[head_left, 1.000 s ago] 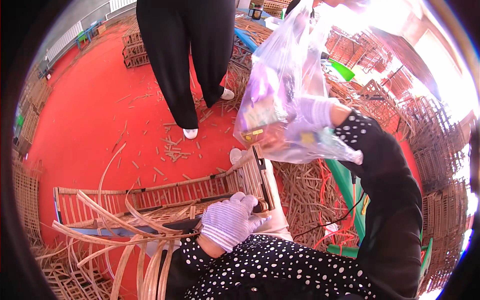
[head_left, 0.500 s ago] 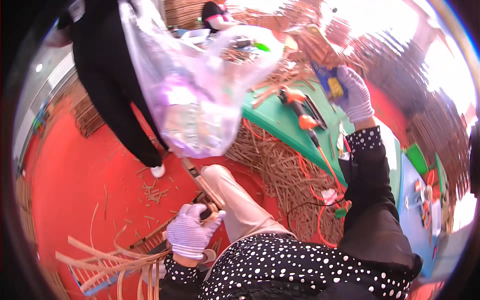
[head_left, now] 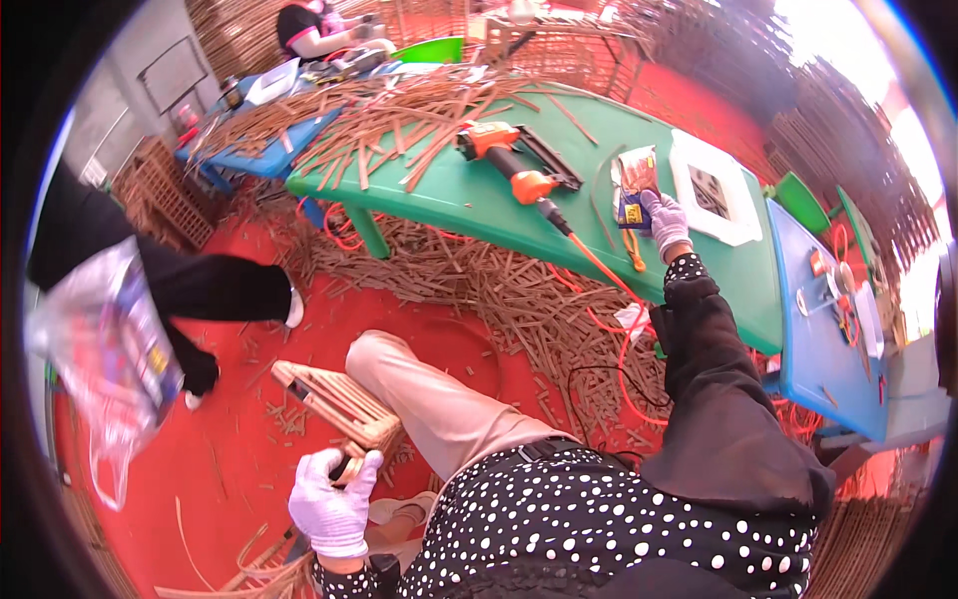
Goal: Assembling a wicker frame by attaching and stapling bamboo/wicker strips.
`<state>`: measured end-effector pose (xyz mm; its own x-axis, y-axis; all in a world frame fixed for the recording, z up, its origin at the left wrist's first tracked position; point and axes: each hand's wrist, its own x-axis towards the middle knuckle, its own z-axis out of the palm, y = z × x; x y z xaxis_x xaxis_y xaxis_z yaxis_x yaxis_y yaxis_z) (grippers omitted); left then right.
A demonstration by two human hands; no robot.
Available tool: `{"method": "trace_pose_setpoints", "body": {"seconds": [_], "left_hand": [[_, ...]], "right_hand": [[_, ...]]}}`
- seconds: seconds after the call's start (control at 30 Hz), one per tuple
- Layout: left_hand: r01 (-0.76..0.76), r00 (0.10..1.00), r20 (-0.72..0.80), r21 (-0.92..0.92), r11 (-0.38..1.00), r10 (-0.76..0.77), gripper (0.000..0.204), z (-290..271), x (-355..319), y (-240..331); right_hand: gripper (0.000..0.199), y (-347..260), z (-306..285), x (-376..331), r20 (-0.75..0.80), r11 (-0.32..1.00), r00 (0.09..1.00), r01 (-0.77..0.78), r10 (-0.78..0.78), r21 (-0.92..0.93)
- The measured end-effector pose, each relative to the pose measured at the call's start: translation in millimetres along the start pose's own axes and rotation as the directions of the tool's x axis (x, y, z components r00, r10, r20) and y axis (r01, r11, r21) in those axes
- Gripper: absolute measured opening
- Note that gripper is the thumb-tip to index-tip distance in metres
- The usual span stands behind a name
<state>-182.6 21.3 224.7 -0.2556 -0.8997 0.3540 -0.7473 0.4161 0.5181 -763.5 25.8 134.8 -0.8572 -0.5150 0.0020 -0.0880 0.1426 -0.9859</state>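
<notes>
A green table point(head_left: 469, 205) carries bamboo strips point(head_left: 399, 125), an orange nail gun point(head_left: 514, 160) and a small packet point(head_left: 634, 190).

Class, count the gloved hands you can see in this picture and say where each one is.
2. The left hand grips the woven bamboo frame low beside the knee; the right hand rests on a small packet on the green table.

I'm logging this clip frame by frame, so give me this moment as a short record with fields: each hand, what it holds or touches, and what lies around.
left hand: gloved, gripping the end of a woven cane frame beside the knee
right hand: gloved, arm stretched out, resting on a small packet on the green table
on the table: orange nail gun with orange hose, loose cane strips, white tray
floor: red, strewn with cane offcuts
at left: clear plastic bag beside a standing person's dark legs
</notes>
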Motion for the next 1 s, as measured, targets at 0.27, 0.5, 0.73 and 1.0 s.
{"method": "trace_pose_setpoints", "body": {"seconds": [0.27, 0.5, 0.73, 1.0], "left_hand": [[0.038, 0.999, -0.017, 0.1, 0.994, -0.036, 0.038, -12, -9, -5], [0.115, 0.973, 0.205, -0.023, 0.993, -0.108, 0.032, -13, 21, 5], [0.298, 0.938, 0.233, -0.165, 0.94, -0.256, 0.033, -24, 9, -16], [0.156, 0.983, -0.004, -0.521, 0.839, -0.185, 0.067, -26, -13, -22]], "right_hand": [[0.045, 46, -62, -6, -0.021, 0.833, 0.998, -0.063, 0.062, -0.549], [0.047, -54, 18, -58, 0.208, 0.537, 0.877, 0.436, -0.432, -0.722], [0.06, -132, 240, -336, 0.652, 0.214, -0.284, 0.79, -0.703, 0.575], [0.019, -113, 235, -351, 0.674, 0.552, -0.037, 0.541, -0.738, 0.634]]}}
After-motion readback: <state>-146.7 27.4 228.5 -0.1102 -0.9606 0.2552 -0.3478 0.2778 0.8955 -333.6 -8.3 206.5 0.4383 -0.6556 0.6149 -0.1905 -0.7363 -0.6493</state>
